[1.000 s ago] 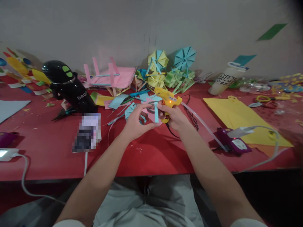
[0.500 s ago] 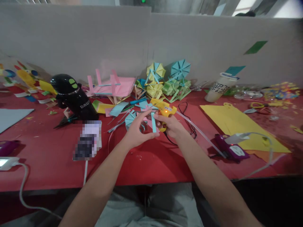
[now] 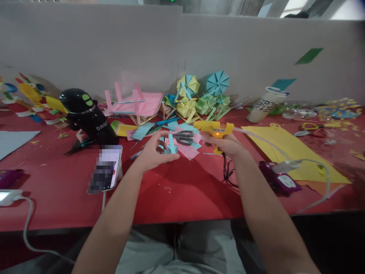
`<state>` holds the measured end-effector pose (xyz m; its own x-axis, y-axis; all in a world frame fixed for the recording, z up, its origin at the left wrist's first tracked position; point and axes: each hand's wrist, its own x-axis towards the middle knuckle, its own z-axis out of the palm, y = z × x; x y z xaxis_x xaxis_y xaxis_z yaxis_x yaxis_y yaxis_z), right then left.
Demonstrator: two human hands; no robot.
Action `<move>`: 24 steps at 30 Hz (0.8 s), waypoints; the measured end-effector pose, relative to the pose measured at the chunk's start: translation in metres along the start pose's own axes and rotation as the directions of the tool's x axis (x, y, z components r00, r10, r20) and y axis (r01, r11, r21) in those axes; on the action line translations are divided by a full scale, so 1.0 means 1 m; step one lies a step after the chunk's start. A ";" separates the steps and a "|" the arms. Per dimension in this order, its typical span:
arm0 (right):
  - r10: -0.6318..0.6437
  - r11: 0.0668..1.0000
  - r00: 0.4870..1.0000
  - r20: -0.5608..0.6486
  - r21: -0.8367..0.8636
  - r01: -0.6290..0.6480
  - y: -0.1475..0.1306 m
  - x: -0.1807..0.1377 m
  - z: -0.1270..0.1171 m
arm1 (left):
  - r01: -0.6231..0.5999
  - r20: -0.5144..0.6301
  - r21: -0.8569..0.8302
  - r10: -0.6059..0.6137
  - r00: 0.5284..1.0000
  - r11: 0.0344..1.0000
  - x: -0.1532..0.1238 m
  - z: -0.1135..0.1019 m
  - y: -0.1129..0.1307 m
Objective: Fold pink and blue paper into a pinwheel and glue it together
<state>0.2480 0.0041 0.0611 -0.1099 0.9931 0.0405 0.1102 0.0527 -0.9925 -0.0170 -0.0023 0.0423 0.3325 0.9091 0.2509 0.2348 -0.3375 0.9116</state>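
My left hand (image 3: 152,152) is closed in a pinch on a small light-blue paper strip (image 3: 172,144), held upright just above the red table (image 3: 176,190). My right hand (image 3: 228,144) grips a yellow hot glue gun (image 3: 213,128) with its orange light on and a clear glue stick (image 3: 256,137) sticking out behind. The gun's nozzle points left, apart from the strip. Grey-handled scissors (image 3: 184,137) lie between my hands on pink and blue paper scraps (image 3: 186,149).
A black bottle (image 3: 88,118), a phone (image 3: 107,169) on a cable, a pink paper table model (image 3: 137,99), folded paper umbrellas (image 3: 205,95), a white cup (image 3: 265,104), a yellow sheet (image 3: 285,148) and a purple charger (image 3: 279,179) crowd the table. A grey partition stands behind.
My right hand has pulled the glue gun to the right, away from the blue strip. My left hand keeps the strip and has shifted slightly left. The scissors are now uncovered.
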 end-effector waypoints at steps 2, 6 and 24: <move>0.032 0.998 0.998 0.054 -0.049 -0.030 0.001 -0.005 -0.006 | -0.012 0.007 0.050 0.012 1.000 0.999 -0.001 -0.003 -0.003; 0.044 0.990 0.983 0.181 -0.140 -0.019 0.005 -0.015 -0.003 | -0.040 0.000 0.169 0.040 0.999 0.985 -0.003 -0.001 -0.005; 0.108 0.953 0.959 0.262 -0.302 -0.025 0.004 -0.021 0.008 | -0.189 0.006 0.318 0.198 0.980 0.929 -0.003 0.004 -0.008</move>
<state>0.2428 -0.0174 0.0549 -0.3518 0.9308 -0.0988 0.4065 0.0569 -0.9119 -0.0162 -0.0033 0.0333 0.3776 0.8231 0.4242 0.4455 -0.5631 0.6961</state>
